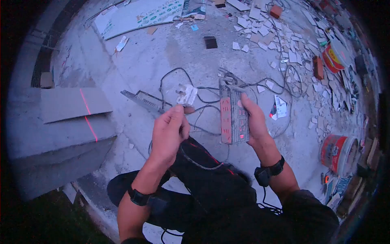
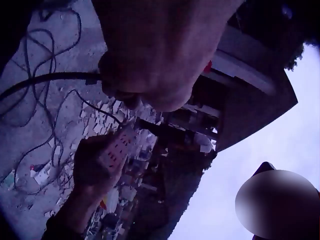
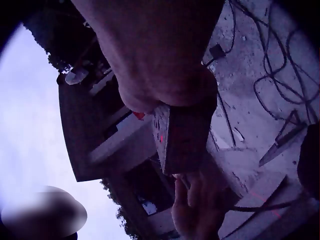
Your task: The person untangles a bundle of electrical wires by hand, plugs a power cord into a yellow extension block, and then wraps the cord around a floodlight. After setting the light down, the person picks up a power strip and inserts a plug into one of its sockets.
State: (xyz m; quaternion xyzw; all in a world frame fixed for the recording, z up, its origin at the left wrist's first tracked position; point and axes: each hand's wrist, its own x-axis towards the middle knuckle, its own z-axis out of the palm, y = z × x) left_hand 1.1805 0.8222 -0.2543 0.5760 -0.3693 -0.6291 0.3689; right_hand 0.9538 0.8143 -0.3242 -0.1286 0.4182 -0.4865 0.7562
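In the head view, my left hand [image 1: 168, 132] pinches a dirty white plug [image 1: 187, 96] between thumb and fingers, its metal prongs pointing up and away. My right hand [image 1: 256, 122] grips a dusty power strip [image 1: 230, 116] along its right side, thumb near the top. Red socket panels line the strip's left face, and a small red light shows near its lower end. A short gap separates plug and strip. The left wrist view shows the strip's socket face [image 2: 114, 152] beyond my left hand [image 2: 155, 70]. From the right wrist, the strip's dark back [image 3: 187, 142] partly hides my left fingers.
A notched trowel [image 1: 144, 101] lies on the concrete floor left of the plug. Black cable [image 1: 209, 89] loops around it and behind the strip. A laser-lit board [image 1: 75, 105] is at left; broken tiles [image 1: 260, 30], a brick [image 1: 318, 67] and buckets [image 1: 335, 152] line the right.
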